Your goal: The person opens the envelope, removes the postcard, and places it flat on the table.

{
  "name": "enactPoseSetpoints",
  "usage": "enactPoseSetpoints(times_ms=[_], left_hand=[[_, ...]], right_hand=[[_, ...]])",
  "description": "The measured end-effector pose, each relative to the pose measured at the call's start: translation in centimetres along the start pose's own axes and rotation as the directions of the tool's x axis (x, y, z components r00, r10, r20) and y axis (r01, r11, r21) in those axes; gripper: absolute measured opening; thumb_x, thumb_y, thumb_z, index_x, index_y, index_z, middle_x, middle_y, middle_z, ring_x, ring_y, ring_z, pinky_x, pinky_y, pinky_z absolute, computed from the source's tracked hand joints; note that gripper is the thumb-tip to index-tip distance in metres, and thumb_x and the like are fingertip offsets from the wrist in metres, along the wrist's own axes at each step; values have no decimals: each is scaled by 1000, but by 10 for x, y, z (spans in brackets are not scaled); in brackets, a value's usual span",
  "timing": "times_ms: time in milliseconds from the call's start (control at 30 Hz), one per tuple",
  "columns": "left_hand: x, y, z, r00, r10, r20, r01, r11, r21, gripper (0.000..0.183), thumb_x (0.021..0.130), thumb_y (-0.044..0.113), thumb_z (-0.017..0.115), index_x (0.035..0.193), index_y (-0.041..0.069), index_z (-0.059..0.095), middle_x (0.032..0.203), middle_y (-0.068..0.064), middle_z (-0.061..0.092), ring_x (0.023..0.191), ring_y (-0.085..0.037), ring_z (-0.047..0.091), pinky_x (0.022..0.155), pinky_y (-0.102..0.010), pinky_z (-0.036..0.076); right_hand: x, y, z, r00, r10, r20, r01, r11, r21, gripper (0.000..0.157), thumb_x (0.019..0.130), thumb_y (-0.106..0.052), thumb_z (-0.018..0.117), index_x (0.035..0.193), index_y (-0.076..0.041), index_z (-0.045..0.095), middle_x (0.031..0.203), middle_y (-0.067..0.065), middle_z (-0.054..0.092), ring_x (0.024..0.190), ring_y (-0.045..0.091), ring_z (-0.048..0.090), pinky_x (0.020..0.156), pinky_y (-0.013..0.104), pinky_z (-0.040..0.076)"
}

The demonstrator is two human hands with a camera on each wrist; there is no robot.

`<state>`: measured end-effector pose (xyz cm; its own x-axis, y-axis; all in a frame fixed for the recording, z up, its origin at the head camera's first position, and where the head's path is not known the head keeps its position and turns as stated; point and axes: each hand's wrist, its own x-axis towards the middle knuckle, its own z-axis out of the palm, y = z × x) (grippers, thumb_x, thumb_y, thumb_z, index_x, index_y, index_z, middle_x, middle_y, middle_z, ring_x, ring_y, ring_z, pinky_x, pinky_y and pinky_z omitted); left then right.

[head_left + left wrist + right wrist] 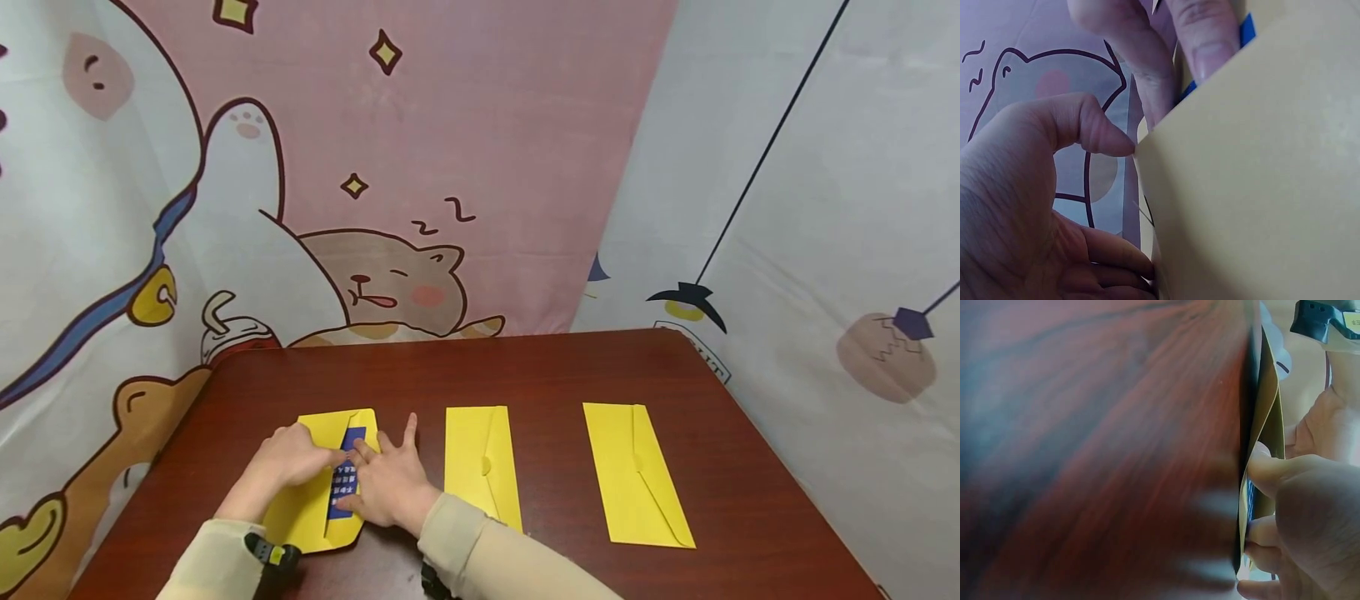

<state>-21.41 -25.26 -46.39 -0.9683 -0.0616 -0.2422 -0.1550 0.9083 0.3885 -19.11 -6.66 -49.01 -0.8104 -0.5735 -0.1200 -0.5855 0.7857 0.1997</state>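
Observation:
At the left of the table lies an unsealed yellow envelope (288,517), its flap out to the right. A dark blue card (344,487) with white writing sits at its mouth, the card's left side under the front panel. My left hand (296,454) holds the envelope's panel edge, thumb at the mouth; the left wrist view shows this thumb on the paper edge. My right hand (393,483) rests on the card and flap with spread fingers. In the right wrist view, the right thumb (1261,464) touches the card, which is mostly hidden there.
Two closed yellow envelopes lie to the right, one mid-table (476,458) beside my right forearm and one farther right (637,475). The dark red wooden table (555,375) ends at a printed cloth backdrop (510,167).

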Motion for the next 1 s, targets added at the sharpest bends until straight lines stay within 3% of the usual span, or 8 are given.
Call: enactPoseSetpoints(times_ms=[1000], left_hand=[[1, -2, 2, 1000, 4, 13, -4, 999, 39, 81, 83, 56, 78, 116, -15, 59, 88, -16, 59, 78, -32, 60, 67, -45, 52]], right_hand=[[-17, 23, 8, 999, 9, -35, -8, 1000, 21, 80, 98, -83, 34, 159, -35, 48, 164, -16, 42, 151, 18, 41, 115, 79, 10]])
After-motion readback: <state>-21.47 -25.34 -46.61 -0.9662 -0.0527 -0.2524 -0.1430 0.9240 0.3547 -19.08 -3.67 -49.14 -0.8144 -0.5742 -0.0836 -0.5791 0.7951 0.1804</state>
